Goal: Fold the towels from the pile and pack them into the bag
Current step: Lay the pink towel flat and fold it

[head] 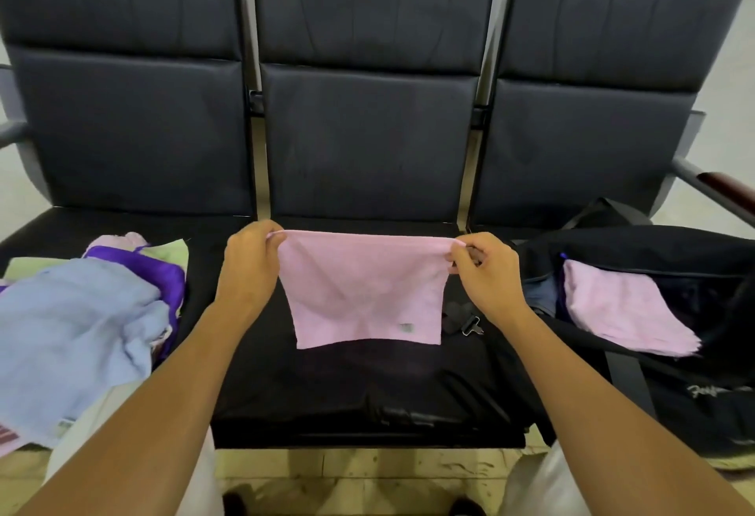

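A person stands facing a row of three dark padded seats (367, 139) and holds a pink towel (363, 295) up over the middle seat. The left hand (251, 258) pinches the towel's upper left corner, fingers and thumb curled round the hem, so that grip is narrow and closed on cloth. The right hand (482, 270) pinches the upper right corner in the same way. Between the two hands the top edge is drawn out nearly straight, and the rest of the towel hangs down flat in front of the seat. A small label (406, 327) shows near its lower right corner. The lower edge seems to hang just clear of the seat cushion, though from this angle contact cannot be ruled out.

On the left seat lies the pile of towels (94, 311), unfolded and heaped: a large light blue towel (73, 335) on top and spilling over the front edge, a purple one (163, 270) beneath it, a pale green one (171, 250) and a bit of pale pink (122, 238) behind.

On the right seat stands a black bag (674, 393), open at the top. A folded pink towel (625, 311) lies in its opening, with something dark blue (539, 295) just beside it on the left. A black strap with a metal clip (465, 323) lies on the middle seat, below the right hand.

Below the seat edge, tiled floor (347, 470) and the person's light trousers (200, 487) are visible.
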`<state>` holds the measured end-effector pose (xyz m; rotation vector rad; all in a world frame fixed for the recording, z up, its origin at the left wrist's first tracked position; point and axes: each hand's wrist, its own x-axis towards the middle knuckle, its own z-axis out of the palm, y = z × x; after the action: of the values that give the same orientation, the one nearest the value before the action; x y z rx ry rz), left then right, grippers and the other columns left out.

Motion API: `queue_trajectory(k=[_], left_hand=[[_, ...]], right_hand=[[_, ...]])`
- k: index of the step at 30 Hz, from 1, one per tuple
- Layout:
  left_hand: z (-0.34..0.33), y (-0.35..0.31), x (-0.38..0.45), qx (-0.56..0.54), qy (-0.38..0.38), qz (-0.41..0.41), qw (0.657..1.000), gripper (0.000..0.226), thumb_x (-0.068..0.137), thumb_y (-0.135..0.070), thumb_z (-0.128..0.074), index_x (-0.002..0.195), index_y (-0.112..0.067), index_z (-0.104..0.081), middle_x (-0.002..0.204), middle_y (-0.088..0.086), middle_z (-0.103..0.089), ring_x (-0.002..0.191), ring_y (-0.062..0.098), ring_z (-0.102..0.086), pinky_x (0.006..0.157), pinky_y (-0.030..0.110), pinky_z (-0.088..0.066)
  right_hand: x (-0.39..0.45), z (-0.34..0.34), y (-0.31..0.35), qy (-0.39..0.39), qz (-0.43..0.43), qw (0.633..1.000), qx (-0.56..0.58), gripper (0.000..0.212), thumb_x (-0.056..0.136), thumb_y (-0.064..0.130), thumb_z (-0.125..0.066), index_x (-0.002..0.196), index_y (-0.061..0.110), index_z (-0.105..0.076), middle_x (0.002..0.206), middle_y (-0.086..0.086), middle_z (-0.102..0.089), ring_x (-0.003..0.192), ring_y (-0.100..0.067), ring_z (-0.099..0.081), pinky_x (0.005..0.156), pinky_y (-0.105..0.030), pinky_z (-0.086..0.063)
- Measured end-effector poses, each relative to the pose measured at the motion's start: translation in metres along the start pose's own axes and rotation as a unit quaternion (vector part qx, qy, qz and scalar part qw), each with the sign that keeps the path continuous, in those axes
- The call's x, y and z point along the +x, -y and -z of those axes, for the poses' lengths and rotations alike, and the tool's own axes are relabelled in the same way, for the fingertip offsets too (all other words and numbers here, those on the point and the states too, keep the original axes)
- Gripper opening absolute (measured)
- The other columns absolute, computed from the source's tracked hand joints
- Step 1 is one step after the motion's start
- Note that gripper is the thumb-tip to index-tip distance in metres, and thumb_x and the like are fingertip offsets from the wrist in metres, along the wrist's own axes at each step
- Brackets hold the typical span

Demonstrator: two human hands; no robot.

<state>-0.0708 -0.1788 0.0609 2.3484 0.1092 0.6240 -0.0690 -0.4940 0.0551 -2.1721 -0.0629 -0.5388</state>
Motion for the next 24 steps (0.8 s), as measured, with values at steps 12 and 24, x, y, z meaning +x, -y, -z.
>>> queue_trajectory(k=[12, 24], left_hand=[[0.033, -0.001, -0.013, -0.092, 0.247, 0.074, 0.962, 0.019, 0.104, -0.019, -0.042, 0.096, -0.012, -0.058, 0.048, 0.008, -0.058, 0.031, 0.015, -0.045, 0.033, 0.022, -0.036], [0.026, 0.015, 0.008, -0.123, 0.059, -0.051, 0.989, 0.015, 0.102, -0.013, -0.046, 0.097, -0.021, -0.058, 0.113, -0.005, -0.064, 0.083, 0.008, -0.058, 0.069, 0.012, -0.043]], right_hand=[[-0.010, 0.017, -0.002, 0.179, -0.091, 0.974, 0.104, 0.021, 0.102, 0.006, -0.043, 0.090, -0.004, -0.057, 0.053, -0.013, -0.060, 0.043, -0.027, -0.059, 0.040, -0.027, -0.047], [0.015, -0.022, 0.001, 0.070, 0.044, 0.993, 0.084, 0.027, 0.106, 0.020, -0.041, 0.126, 0.014, -0.059, 0.117, -0.001, -0.064, 0.096, -0.005, -0.060, 0.085, -0.019, -0.050]])
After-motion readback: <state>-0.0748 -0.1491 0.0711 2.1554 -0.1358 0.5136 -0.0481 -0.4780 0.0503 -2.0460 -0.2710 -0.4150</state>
